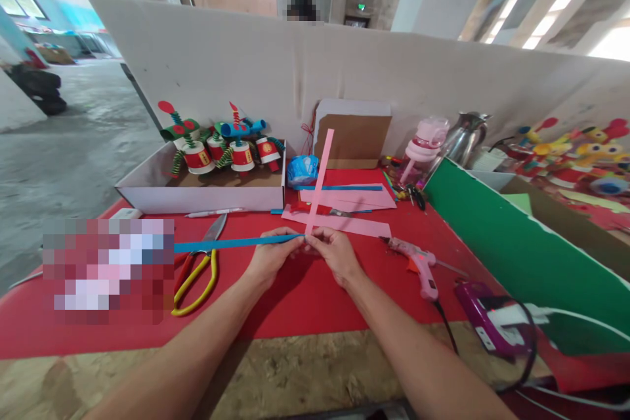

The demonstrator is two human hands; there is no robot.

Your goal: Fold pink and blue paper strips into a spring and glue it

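Observation:
A long blue paper strip (236,243) runs out leftward from between my two hands, passing over the scissors. From the same spot a pink paper strip (322,177) stands up and away, so the two strips meet at an angle at my fingertips. My left hand (272,254) is closed, pinching the blue strip near its end. Fingers of my right hand (335,251) are pinched where the strips join. Scissors (209,272) with yellow and red handles lie left of my left hand. To the right of my right hand rests a pink glue gun (413,261).
A white box (207,199) at the back left holds several paper-and-cup figures (199,156). Pink paper sheets (344,222) lie beyond my hands. A green-sided box (492,230), purple power strip (492,318) and cables are on the right. A pink bottle (423,144) stands behind.

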